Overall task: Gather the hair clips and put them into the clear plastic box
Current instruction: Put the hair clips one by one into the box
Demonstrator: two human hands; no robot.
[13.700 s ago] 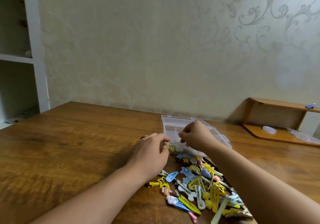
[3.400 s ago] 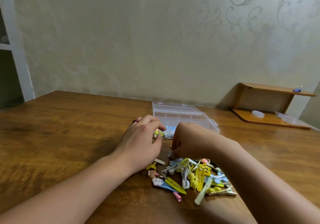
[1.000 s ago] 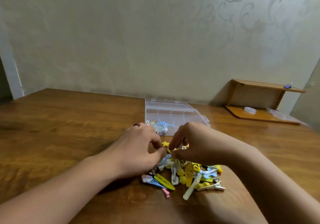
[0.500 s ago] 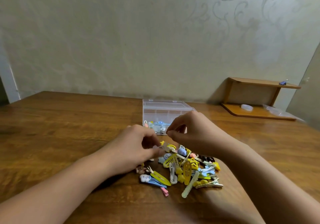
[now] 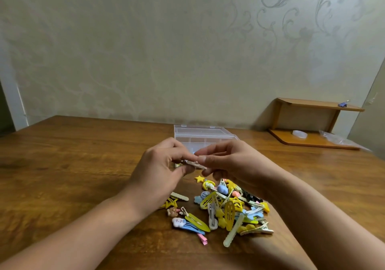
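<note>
Hair clip [image 5: 193, 164] pinched between left hand [image 5: 160, 171] and right hand [image 5: 231, 161].

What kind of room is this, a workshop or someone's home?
Probably a home: a wooden table against patterned wallpaper, a small wooden shelf, and a heap of children's hair clips.

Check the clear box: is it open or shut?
Open. The box has its lid standing up behind it, and the compartment dividers show uncovered from above.
</note>
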